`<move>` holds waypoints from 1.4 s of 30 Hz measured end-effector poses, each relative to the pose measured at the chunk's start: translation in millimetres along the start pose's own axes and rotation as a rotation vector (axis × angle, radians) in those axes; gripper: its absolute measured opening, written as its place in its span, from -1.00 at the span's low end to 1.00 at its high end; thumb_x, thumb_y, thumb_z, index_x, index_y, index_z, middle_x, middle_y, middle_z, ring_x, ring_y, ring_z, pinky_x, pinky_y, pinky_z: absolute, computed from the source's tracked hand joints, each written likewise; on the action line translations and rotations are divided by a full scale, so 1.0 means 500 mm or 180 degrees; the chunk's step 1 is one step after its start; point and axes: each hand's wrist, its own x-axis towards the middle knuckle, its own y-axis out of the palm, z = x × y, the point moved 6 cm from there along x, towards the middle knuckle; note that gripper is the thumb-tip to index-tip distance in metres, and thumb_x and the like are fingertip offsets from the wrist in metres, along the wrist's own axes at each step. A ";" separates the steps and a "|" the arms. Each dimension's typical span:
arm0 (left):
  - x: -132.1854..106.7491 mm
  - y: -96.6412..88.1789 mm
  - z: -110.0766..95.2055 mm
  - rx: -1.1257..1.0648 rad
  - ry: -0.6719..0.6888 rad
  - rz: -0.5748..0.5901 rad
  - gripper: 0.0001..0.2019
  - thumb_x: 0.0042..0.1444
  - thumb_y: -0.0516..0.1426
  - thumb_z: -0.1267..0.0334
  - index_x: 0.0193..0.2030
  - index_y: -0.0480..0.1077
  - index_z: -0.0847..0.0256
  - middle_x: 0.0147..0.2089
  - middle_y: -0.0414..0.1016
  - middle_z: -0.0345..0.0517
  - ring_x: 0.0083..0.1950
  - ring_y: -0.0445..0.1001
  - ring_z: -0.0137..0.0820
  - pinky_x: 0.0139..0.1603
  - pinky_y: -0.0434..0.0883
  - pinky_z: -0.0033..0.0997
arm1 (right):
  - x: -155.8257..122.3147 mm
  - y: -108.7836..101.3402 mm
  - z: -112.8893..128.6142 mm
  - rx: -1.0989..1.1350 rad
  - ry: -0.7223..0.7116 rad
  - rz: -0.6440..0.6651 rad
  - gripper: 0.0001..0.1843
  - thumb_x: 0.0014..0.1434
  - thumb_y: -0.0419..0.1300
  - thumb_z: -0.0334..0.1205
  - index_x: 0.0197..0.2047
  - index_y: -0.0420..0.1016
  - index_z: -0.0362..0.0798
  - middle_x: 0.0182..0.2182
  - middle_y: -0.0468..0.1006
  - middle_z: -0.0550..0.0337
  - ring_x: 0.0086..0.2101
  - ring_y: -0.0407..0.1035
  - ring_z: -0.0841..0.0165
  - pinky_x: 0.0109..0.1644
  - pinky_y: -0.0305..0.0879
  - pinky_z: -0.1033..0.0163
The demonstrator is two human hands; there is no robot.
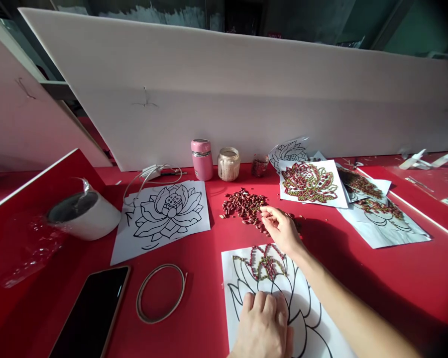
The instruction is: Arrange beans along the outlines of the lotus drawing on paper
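A sheet with a large lotus line drawing (237, 263) lies in front of me, its upper petals partly outlined with red and green beans (268, 262). Pressed on this sheet is my left hand (263, 323), its fingers curled under and their tips hidden. My right hand (280, 226) hovers at the right edge of a loose heap of dark red and greenish beans (242, 206). Its thumb and fingers are pinched together; whatever sits between the tips is too small to make out.
Left are a printed lotus sheet (171, 211), tape ring (139, 298), phone (93, 313) and white tape roll (100, 219). Behind stand a pink flask (202, 161), a jar (229, 166) and a small bean cup (259, 166). Bean-covered pictures (309, 184) lie right; glue bottles (412, 160) lie beyond.
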 end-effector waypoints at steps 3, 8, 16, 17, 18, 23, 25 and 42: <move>0.005 0.003 0.000 0.0022 0.0001 -0.0091 -0.68 -0.08 0.12 0.14 -0.20 0.35 0.29 -0.46 0.34 -0.17 -0.45 0.24 -0.40 -0.47 0.12 -0.33 | 0.030 0.006 -0.013 -0.0274 0.0010 -0.0041 -0.74 0.07 0.02 -0.26 -0.15 0.38 -0.03 -0.30 0.45 0.14 -0.40 0.37 0.44 -0.29 0.35 0.27; 0.015 0.012 -0.001 -0.0004 -0.0214 0.0051 -0.65 -0.15 0.15 0.18 -0.19 0.36 0.29 -0.46 0.35 -0.20 -0.45 0.26 -0.39 -0.46 0.15 -0.30 | 0.062 0.010 -0.027 -0.0865 0.0057 0.0099 -0.84 0.01 0.07 -0.26 -0.32 0.45 0.01 -0.38 0.39 0.20 -0.48 0.30 0.45 -0.39 0.25 0.29; 0.018 0.008 -0.001 -0.0070 -0.0066 -0.0145 -0.73 -0.13 0.12 0.24 -0.25 0.36 0.30 -0.49 0.32 -0.19 -0.47 0.25 -0.40 -0.48 0.13 -0.32 | 0.076 0.033 -0.020 -0.1363 -0.0025 0.0558 -0.87 0.04 0.06 -0.27 -0.44 0.43 0.01 -0.41 0.36 0.24 -0.45 0.28 0.45 -0.43 0.12 0.35; 0.018 0.006 0.000 -0.0074 -0.0038 -0.0201 -0.75 -0.13 0.11 0.26 -0.26 0.35 0.30 -0.49 0.31 -0.19 -0.48 0.25 -0.41 -0.49 0.13 -0.32 | 0.077 0.036 -0.018 -0.1396 -0.0024 0.0601 -0.87 0.04 0.06 -0.26 -0.44 0.43 0.01 -0.41 0.37 0.24 -0.46 0.27 0.46 -0.43 0.12 0.35; 0.017 0.004 0.000 -0.0071 -0.0015 -0.0259 -0.76 -0.12 0.10 0.28 -0.26 0.35 0.30 -0.50 0.30 -0.20 -0.48 0.24 -0.41 -0.50 0.12 -0.33 | 0.078 0.039 -0.017 -0.1426 -0.0020 0.0644 -0.87 0.04 0.06 -0.26 -0.44 0.43 0.01 -0.41 0.37 0.25 -0.48 0.26 0.48 -0.43 0.12 0.36; 0.017 0.000 -0.001 -0.0169 -0.0017 -0.0190 -0.77 -0.12 0.08 0.37 -0.24 0.33 0.29 -0.48 0.28 -0.20 -0.47 0.25 -0.40 -0.50 0.12 -0.34 | 0.079 0.048 -0.011 -0.1558 0.0069 0.0811 -0.85 0.06 0.05 -0.22 -0.46 0.42 0.01 -0.40 0.39 0.27 -0.54 0.24 0.53 -0.49 0.07 0.39; 0.016 -0.001 -0.003 -0.0250 -0.0067 -0.0028 -0.77 -0.09 0.07 0.38 -0.22 0.32 0.30 -0.46 0.29 -0.19 -0.45 0.25 -0.39 -0.48 0.14 -0.34 | 0.079 0.050 -0.012 -0.1595 0.0135 0.0868 -0.83 0.08 0.02 -0.20 -0.45 0.41 0.01 -0.39 0.39 0.28 -0.59 0.21 0.56 -0.53 0.05 0.39; -0.010 -0.069 0.124 0.0250 -0.0378 0.0585 -0.84 0.11 0.00 0.41 -0.20 0.35 0.30 -0.41 0.29 -0.14 -0.40 0.19 -0.39 -0.35 0.19 -0.30 | 0.084 0.053 -0.010 -0.1799 0.0202 0.0830 -0.89 0.03 0.03 -0.25 -0.49 0.33 -0.02 -0.41 0.37 0.21 -0.51 0.23 0.47 -0.49 0.01 0.35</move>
